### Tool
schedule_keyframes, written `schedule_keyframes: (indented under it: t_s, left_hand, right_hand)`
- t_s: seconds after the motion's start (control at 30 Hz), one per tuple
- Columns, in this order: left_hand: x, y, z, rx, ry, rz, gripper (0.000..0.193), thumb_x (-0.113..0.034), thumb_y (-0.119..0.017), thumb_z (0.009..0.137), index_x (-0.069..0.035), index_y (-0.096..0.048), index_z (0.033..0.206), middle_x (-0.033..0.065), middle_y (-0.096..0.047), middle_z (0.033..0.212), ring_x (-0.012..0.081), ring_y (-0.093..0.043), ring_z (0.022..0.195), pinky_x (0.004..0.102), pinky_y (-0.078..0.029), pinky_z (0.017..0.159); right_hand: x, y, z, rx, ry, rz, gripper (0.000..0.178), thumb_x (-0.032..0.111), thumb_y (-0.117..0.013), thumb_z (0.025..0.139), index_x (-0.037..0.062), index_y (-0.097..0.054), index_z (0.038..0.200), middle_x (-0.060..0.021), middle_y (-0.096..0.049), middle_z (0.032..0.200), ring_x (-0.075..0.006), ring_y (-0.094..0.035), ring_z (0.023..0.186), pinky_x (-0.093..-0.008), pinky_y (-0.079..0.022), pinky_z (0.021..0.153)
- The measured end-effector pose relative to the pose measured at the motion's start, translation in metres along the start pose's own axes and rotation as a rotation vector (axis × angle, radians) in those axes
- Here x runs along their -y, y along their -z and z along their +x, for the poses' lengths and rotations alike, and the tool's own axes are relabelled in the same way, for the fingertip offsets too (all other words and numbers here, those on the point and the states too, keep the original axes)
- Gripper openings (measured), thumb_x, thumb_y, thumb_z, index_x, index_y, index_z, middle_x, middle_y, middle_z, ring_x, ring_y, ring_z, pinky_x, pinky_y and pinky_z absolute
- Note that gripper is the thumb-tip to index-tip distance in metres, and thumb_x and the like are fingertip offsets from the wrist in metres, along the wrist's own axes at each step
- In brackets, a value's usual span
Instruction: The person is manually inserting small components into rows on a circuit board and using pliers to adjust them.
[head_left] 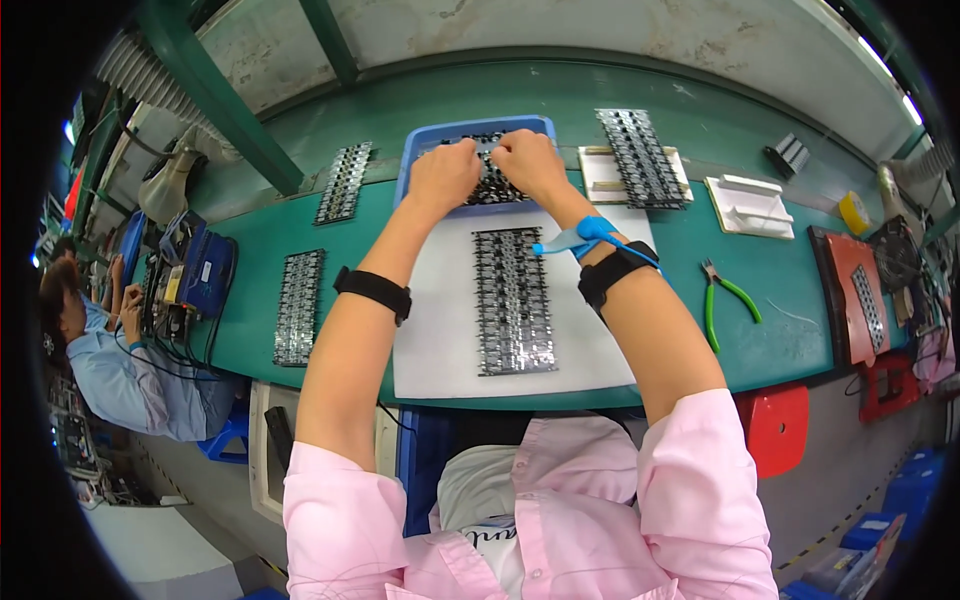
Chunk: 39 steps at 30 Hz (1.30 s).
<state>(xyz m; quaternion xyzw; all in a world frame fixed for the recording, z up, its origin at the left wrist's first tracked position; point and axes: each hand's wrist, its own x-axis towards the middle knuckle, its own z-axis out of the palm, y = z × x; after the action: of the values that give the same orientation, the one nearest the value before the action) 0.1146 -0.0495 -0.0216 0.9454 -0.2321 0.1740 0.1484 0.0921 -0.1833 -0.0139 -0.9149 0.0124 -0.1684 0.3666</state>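
Observation:
Both my hands reach over the blue plastic tray (430, 132) at the far middle of the bench. Small dark shiny parts (491, 188) lie loose inside it. My left hand (447, 172) is closed above the tray's left half, fingers curled. Just right of it, my right hand (530, 160) is closed too, its fingertips turned inward. Whatever the fingers hold is hidden. Between my forearms a dark, silvery panel of small repeated parts (513, 305) rests flat on a white sheet (430, 350). A blue strap with a trailing end (590, 235) circles my right wrist.
Similar panels lie at left, one nearer (299, 310) and one farther (345, 183). Another panel (642, 160) lies across a white fixture (600, 175). Right are a second white fixture (750, 208), green-handled pliers (723, 300) and yellow tape (854, 213). A co-worker (130, 350) sits left.

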Motion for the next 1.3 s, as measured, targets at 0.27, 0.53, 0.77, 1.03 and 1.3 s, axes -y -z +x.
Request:
schedule_keyframes:
  t_s: [0.27, 0.53, 0.77, 1.03, 1.3]
  left_hand:
    - [0.015, -0.023, 0.01, -0.079, -0.075, -0.183, 0.014, -0.007, -0.051, 0.075, -0.002, -0.063, 0.081, 0.0171, -0.061, 0.073, 0.0328, -0.059, 0.071, 0.0395, -0.047, 0.063]
    - [0.001, 0.02, -0.015, 0.046, -0.028, -0.454, 0.017, 0.0, -0.05, 0.074, 0.0, -0.061, 0.087, 0.0164, -0.061, 0.076, 0.0284, -0.06, 0.067, 0.0352, -0.047, 0.064]
    - [-0.037, 0.06, -0.104, 0.357, 0.2, -0.77, 0.009, 0.002, -0.05, 0.077, 0.002, -0.053, 0.085, 0.0069, -0.056, 0.069, 0.0119, -0.049, 0.046, 0.0272, -0.041, 0.043]
    - [-0.054, 0.047, -0.132, 0.39, 0.13, -0.814, 0.007, 0.001, -0.049, 0.079, 0.001, -0.051, 0.087, 0.0066, -0.054, 0.071, 0.0125, -0.051, 0.059, 0.0246, -0.041, 0.053]
    - [-0.067, 0.044, -0.16, 0.285, 0.182, -0.841, 0.011, 0.003, -0.05, 0.079, 0.0, -0.052, 0.089, 0.002, -0.052, 0.072, 0.0059, -0.046, 0.056, 0.0194, -0.037, 0.05]
  right_hand:
    - [-0.004, 0.028, -0.008, 0.148, -0.097, 0.422, 0.013, 0.005, -0.049, 0.07, -0.0024, -0.06, 0.069, -0.0125, -0.062, 0.065, -0.0113, -0.049, 0.036, -0.0245, -0.039, 0.035]
    - [0.007, 0.089, -0.093, 0.452, -0.038, 0.434, 0.01, 0.003, -0.045, 0.075, 0.0003, -0.05, 0.083, -0.0093, -0.059, 0.063, -0.0084, -0.045, 0.037, -0.0229, -0.034, 0.034]
    - [-0.021, 0.102, -0.182, 0.494, -0.206, 0.714, 0.01, 0.003, -0.041, 0.085, 0.0, -0.051, 0.085, -0.0059, -0.058, 0.066, -0.0049, -0.042, 0.039, -0.0183, -0.033, 0.036]
    - [-0.036, 0.078, -0.215, 0.281, -0.231, 0.758, 0.008, 0.004, -0.046, 0.085, 0.0, -0.051, 0.089, -0.0049, -0.055, 0.066, -0.0026, -0.04, 0.042, -0.0161, -0.03, 0.038]
    - [-0.043, 0.064, -0.222, 0.162, -0.107, 0.759, 0.006, 0.001, -0.048, 0.083, -0.0009, -0.052, 0.088, -0.002, -0.053, 0.065, -0.0031, -0.043, 0.049, -0.0168, -0.032, 0.042]
